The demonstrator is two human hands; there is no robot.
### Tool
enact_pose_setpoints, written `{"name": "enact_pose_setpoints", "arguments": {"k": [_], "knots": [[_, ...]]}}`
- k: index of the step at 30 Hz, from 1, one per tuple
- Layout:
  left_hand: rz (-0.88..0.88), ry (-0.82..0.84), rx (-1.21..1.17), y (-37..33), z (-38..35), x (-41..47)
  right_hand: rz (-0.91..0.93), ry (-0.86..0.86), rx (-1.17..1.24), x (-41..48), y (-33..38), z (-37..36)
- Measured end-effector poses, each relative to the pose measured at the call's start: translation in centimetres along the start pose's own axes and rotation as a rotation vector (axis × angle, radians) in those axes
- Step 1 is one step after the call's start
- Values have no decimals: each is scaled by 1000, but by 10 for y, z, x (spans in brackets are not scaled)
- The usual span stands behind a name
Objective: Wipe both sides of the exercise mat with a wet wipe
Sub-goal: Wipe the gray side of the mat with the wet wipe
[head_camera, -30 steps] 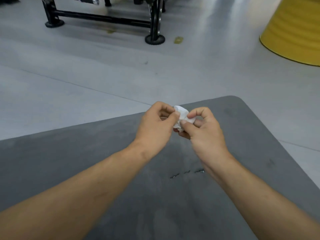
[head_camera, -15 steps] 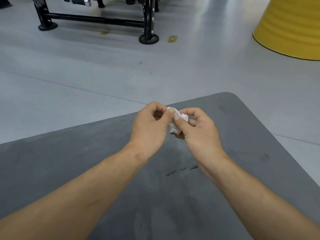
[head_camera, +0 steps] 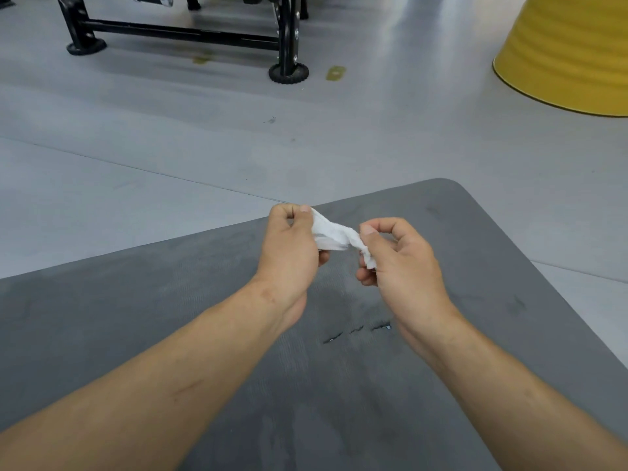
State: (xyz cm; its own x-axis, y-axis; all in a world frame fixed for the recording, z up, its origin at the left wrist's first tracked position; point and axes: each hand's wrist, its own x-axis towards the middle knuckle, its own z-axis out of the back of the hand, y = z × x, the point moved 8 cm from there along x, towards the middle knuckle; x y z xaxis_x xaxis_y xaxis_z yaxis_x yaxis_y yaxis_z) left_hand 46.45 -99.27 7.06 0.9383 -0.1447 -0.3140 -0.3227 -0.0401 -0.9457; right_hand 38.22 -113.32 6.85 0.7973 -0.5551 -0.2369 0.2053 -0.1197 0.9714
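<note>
While both hands are lifted over the mat, each grips one end of the white wet wipe (head_camera: 334, 234), which stretches as a crumpled band between them. The left hand (head_camera: 292, 253) pinches the upper end between thumb and curled forefinger. The right hand (head_camera: 401, 263) presses the lower end under its thumb with the other fingers curled, and a short tail of wipe hangs below that thumb. From the wipe, the left hand sits at 10 o'clock and the right at 4 o'clock. The wipe is carried in the fingers and does not lie on the mat.

Beneath the forearms the grey exercise mat (head_camera: 170, 300) is spread flat on the floor (head_camera: 170, 147), filling the view from 8 o'clock round to 4 o'clock. Its far edge climbs from 9 o'clock, passes under the left knuckles, and ends in a rounded corner at 1 o'clock of the hands. The right edge drops from that corner toward 4 o'clock. Three short dark slits (head_camera: 356, 331) mark the mat at 6 o'clock of the hands, between the wrists.

Past the far edge, pale grey floor runs open from 9 to 3 o'clock. A black metal frame (head_camera: 190, 30) on round feet stands at 11 o'clock, well apart from the mat. A small yellow tag (head_camera: 335, 73) lies just beside its nearer foot. A yellow ribbed drum (head_camera: 571, 52) stands at 2 o'clock, also well apart.
</note>
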Motion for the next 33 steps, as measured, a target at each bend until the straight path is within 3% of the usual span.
{"name": "enact_pose_setpoints", "arguments": {"k": [6,11,13,21,26,29,33], "knots": [[71,74,-109,-7,-1,-2,-18,-35,33,6,-4,13],[139,292,-140,-11,-19,-11,-104,346,122,-3,-9,-12],[147,333,-133,-11,-25,-13,-141,406,166,-6,-12,-18],[175,231,-208,-6,-13,-5,-130,166,144,6,-17,9],[210,404,-209,-4,-17,-9,-88,56,133,11,-15,24],[202,451,-59,8,-21,-9,-125,16,201,12,-19,26],[57,264,249,16,-15,2,-157,68,231,5,-25,20]]}}
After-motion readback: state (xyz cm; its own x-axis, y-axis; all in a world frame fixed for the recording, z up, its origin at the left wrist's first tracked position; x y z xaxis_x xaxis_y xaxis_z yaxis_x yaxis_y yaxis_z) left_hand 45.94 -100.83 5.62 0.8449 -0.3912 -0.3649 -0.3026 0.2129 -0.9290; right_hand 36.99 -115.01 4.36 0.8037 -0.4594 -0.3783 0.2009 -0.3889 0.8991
